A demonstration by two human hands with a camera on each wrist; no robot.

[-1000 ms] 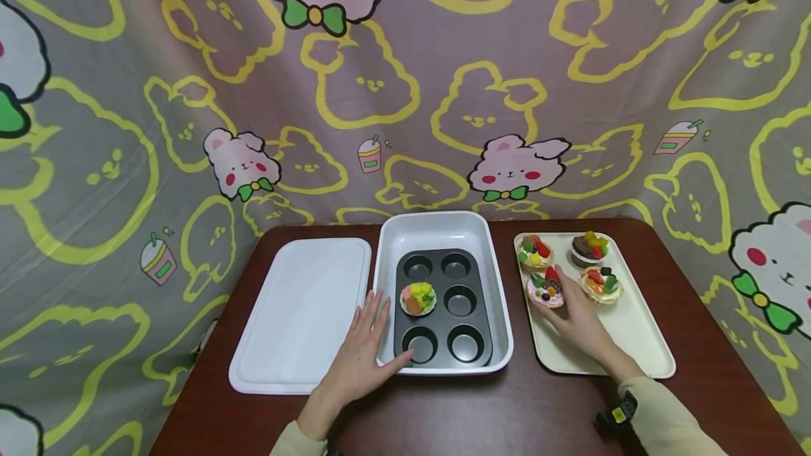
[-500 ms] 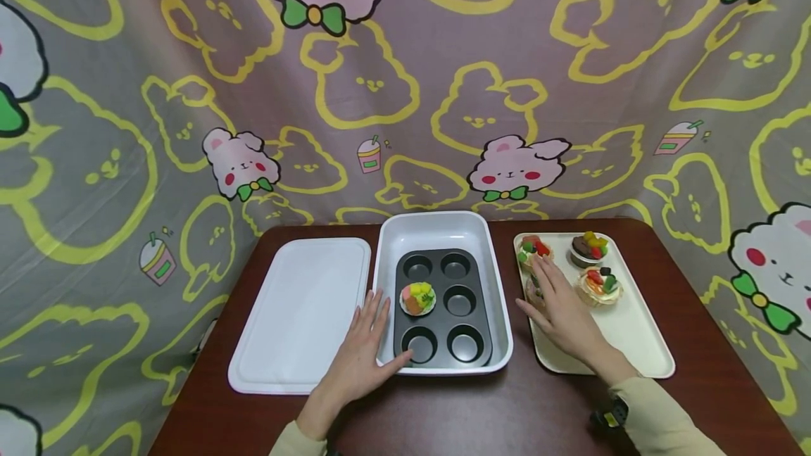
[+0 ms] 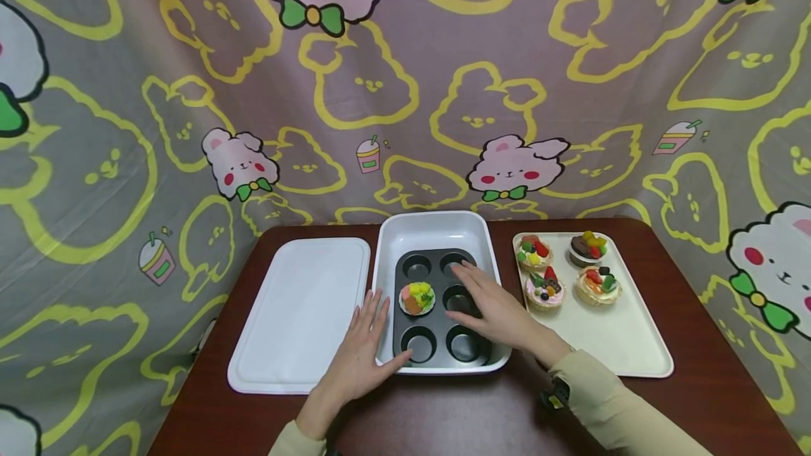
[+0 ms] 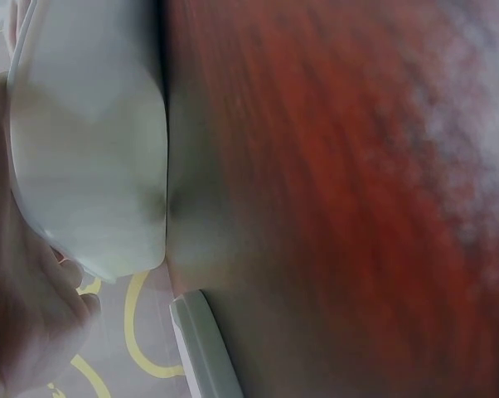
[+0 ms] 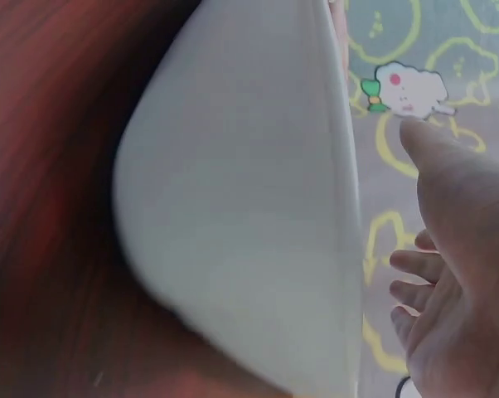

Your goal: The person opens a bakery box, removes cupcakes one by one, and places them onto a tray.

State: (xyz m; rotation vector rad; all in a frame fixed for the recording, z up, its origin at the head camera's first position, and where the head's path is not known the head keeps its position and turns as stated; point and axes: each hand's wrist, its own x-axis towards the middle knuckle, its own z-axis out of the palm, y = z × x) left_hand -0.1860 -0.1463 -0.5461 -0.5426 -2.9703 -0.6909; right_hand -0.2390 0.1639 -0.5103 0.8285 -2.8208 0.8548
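My left hand rests with fingers spread at the left rim of a deep white tray. Over the right side of the dark muffin pan inside that tray hovers my right hand, fingers extended, nothing held. A toy tart with pink, yellow and brown topping sits in the left middle cup. On the cream tray at right lie a pink-cream tart with a strawberry, a fruit tart, a chocolate cupcake and an orange-slice tart. The right wrist view shows the hand beside the white tray's wall.
A flat white lid lies left of the deep tray. All of it stands on a dark red-brown table. A patterned cloth hangs behind the table's far edge.
My right hand has left the pink-cream tart, which stays on the cream tray, and has moved left over the muffin pan. The left hand has not moved.
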